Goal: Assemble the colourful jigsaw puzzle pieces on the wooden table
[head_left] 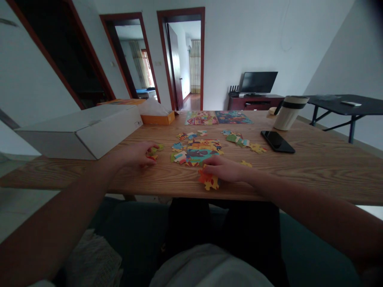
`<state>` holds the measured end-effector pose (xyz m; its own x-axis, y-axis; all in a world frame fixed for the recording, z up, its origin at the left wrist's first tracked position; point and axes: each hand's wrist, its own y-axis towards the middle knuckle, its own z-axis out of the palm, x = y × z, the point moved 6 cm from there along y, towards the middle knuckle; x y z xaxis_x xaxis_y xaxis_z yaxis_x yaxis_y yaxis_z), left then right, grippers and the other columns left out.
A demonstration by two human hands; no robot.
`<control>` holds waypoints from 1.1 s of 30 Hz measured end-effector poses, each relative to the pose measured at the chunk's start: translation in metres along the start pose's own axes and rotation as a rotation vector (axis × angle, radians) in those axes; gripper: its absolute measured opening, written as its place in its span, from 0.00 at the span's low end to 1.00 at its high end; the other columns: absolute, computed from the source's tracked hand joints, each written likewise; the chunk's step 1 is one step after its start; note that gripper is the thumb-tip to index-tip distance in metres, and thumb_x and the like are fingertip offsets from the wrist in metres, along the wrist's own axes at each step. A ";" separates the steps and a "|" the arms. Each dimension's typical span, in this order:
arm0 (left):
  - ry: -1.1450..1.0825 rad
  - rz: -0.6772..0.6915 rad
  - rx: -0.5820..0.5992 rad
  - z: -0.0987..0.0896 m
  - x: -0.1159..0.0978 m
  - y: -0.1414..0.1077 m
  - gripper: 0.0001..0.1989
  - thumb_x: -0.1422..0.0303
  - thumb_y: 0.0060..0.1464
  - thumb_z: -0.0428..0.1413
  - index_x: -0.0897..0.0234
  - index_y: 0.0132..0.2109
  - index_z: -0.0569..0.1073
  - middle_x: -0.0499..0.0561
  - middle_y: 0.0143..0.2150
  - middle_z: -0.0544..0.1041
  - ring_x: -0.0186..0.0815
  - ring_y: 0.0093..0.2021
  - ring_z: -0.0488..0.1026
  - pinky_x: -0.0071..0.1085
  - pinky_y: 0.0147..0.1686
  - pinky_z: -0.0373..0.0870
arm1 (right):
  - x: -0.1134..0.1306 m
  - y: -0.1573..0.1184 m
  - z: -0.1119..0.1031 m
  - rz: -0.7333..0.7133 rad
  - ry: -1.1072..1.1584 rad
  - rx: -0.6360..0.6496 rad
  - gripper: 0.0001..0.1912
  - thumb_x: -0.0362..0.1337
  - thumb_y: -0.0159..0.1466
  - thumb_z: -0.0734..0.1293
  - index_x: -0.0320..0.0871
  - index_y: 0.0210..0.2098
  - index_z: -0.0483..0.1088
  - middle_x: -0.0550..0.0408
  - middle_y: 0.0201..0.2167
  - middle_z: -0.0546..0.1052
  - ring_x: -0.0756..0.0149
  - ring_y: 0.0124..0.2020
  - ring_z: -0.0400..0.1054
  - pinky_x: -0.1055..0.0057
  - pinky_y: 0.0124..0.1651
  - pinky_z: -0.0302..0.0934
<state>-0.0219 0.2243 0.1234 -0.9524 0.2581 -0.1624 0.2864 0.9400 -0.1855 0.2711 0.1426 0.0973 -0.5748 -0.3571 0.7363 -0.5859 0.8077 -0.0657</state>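
Observation:
Joined puzzle pieces (203, 151) form a colourful patch on the wooden table in front of me. My right hand (220, 168) is closed at its near edge, over orange and yellow puzzle pieces (211, 182) that stick out under the fingers. To the left, my left hand (143, 154) curves its fingers around small green and red pieces (152, 156); whether it grips them is unclear. More loose pieces lie behind the patch (191, 136) and to its right (238, 139), with a yellow one (246, 164) beside my right wrist.
A white box (86, 129) and an orange tissue box (158, 118) stand at the left. Two printed picture sheets (220, 117) lie at the back. On the right are a black phone (277, 141) and a tumbler (290, 113).

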 end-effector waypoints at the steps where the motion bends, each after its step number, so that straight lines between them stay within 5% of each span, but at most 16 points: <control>1: 0.006 0.002 0.011 -0.004 -0.003 0.002 0.38 0.55 0.45 0.61 0.57 0.65 0.68 0.56 0.52 0.78 0.49 0.47 0.77 0.36 0.44 0.72 | 0.004 0.003 0.001 -0.003 0.006 0.003 0.13 0.44 0.65 0.64 0.44 0.31 0.73 0.55 0.30 0.76 0.65 0.32 0.67 0.71 0.33 0.60; 5: 0.079 0.043 0.076 -0.026 -0.033 0.017 0.29 0.58 0.47 0.59 0.58 0.57 0.75 0.54 0.46 0.80 0.47 0.45 0.77 0.34 0.42 0.70 | 0.012 0.011 -0.009 0.034 0.022 -0.009 0.11 0.45 0.64 0.66 0.46 0.37 0.75 0.55 0.31 0.77 0.62 0.36 0.69 0.70 0.37 0.62; 10: -0.176 0.357 -0.036 -0.048 -0.125 0.034 0.22 0.61 0.53 0.57 0.60 0.55 0.75 0.53 0.51 0.79 0.43 0.48 0.75 0.33 0.46 0.69 | -0.021 0.006 -0.073 0.054 0.098 -0.208 0.10 0.44 0.60 0.70 0.45 0.36 0.75 0.53 0.35 0.77 0.62 0.37 0.70 0.71 0.39 0.65; 13: -0.283 0.487 -0.037 -0.033 -0.184 0.043 0.19 0.64 0.54 0.58 0.61 0.53 0.76 0.53 0.48 0.79 0.42 0.47 0.75 0.34 0.45 0.70 | -0.066 -0.008 -0.116 0.119 0.274 -0.333 0.11 0.44 0.59 0.70 0.44 0.36 0.73 0.51 0.37 0.76 0.64 0.34 0.69 0.72 0.33 0.64; 17: -0.297 0.705 0.008 0.004 -0.248 0.057 0.11 0.72 0.52 0.57 0.61 0.44 0.77 0.52 0.43 0.80 0.38 0.41 0.76 0.32 0.42 0.71 | -0.111 -0.031 -0.136 0.249 0.339 -0.342 0.12 0.44 0.59 0.70 0.42 0.36 0.72 0.51 0.35 0.75 0.69 0.27 0.65 0.74 0.26 0.59; 20: -0.269 0.693 -0.070 0.022 -0.260 0.074 0.09 0.75 0.52 0.56 0.62 0.40 0.76 0.52 0.40 0.80 0.37 0.40 0.76 0.32 0.41 0.71 | -0.117 -0.038 -0.128 0.265 0.251 -0.212 0.14 0.43 0.59 0.71 0.41 0.40 0.73 0.54 0.31 0.73 0.72 0.25 0.62 0.75 0.25 0.56; 26: -0.414 0.564 -0.323 0.030 -0.240 0.101 0.08 0.75 0.55 0.53 0.63 0.41 0.74 0.52 0.42 0.79 0.37 0.42 0.75 0.34 0.45 0.71 | -0.116 -0.029 -0.112 0.297 0.096 -0.074 0.14 0.45 0.59 0.71 0.41 0.39 0.73 0.57 0.28 0.72 0.73 0.24 0.61 0.75 0.25 0.54; 33: -0.577 0.579 -0.362 0.034 -0.246 0.108 0.07 0.77 0.53 0.53 0.63 0.38 0.71 0.51 0.40 0.77 0.36 0.41 0.74 0.33 0.45 0.71 | -0.111 -0.027 -0.094 0.265 0.082 0.083 0.19 0.51 0.59 0.71 0.41 0.39 0.73 0.58 0.26 0.72 0.74 0.21 0.59 0.75 0.24 0.52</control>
<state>0.2470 0.2549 0.1099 -0.4400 0.6532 -0.6162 0.5620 0.7355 0.3784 0.4044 0.2047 0.0813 -0.6680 -0.0973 0.7378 -0.4681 0.8256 -0.3150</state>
